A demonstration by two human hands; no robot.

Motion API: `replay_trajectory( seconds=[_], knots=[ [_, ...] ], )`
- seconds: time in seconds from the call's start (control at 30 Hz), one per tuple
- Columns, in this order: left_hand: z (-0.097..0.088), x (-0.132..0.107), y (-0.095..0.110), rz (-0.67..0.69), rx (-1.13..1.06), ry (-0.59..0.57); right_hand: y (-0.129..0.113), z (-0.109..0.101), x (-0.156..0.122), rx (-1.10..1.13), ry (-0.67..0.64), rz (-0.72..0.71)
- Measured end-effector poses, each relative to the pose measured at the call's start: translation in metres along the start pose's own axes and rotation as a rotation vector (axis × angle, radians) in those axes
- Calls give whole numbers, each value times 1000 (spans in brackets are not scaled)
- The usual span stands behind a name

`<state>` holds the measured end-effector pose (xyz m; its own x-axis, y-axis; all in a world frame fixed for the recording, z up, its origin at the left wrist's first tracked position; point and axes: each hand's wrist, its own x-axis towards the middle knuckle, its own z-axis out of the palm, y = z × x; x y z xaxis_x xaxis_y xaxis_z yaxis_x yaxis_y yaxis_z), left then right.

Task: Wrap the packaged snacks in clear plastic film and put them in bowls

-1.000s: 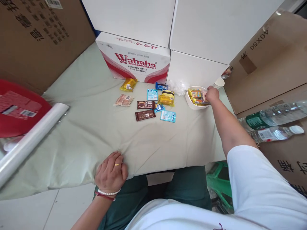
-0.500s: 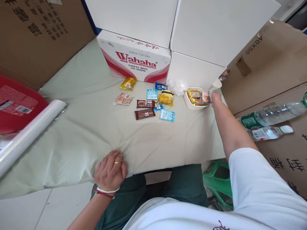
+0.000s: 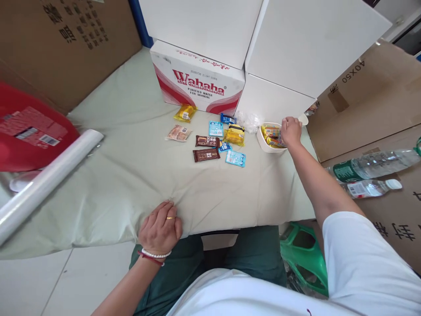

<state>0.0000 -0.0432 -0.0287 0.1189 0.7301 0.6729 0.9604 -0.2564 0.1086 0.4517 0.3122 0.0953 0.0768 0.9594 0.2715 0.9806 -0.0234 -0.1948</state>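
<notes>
My left hand (image 3: 160,228) rests on the cloth at the front edge of the table, fingers loosely bent against it, holding nothing. A ring is on one finger, with bracelets at the wrist. At the far right, my right hand (image 3: 291,131) is at the right side of a white bowl (image 3: 265,144), its fingers curled closed. Whatever they hold is hidden. Inside the bowl lie yellow-wrapped snacks (image 3: 272,132). Left of it are two brown snack bars (image 3: 206,155), several blue packets (image 3: 235,158), yellow-wrapped snacks (image 3: 234,134) and a pinkish packet (image 3: 178,133).
A Wahaha water carton (image 3: 200,87) and white boxes (image 3: 279,94) stand behind the snacks, beside crumpled clear plastic (image 3: 248,121). A red container (image 3: 29,127) and a white roll (image 3: 52,182) lie left. Two plastic bottles (image 3: 371,188) are at right, above a green stool (image 3: 305,256).
My right hand has moved from beyond the bowl's right side to over its right rim, and the pinkish packet there is no longer visible. The view has shifted slightly; my left hand stays put.
</notes>
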Motion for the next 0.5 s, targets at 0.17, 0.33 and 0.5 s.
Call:
replay_trajectory(
  seconds=[0.17, 0.33, 0.5],
  knots=[
    [5, -8, -2, -42, -66, -17, -95, 20, 11, 136, 50, -54],
    [6, -11, 0, -113, -136, -41, -146, 26, 2, 282, -77, -8],
    [5, -6, 2, -150, -168, -64, -135, -4, -92, 1188, -170, 238]
  ],
)
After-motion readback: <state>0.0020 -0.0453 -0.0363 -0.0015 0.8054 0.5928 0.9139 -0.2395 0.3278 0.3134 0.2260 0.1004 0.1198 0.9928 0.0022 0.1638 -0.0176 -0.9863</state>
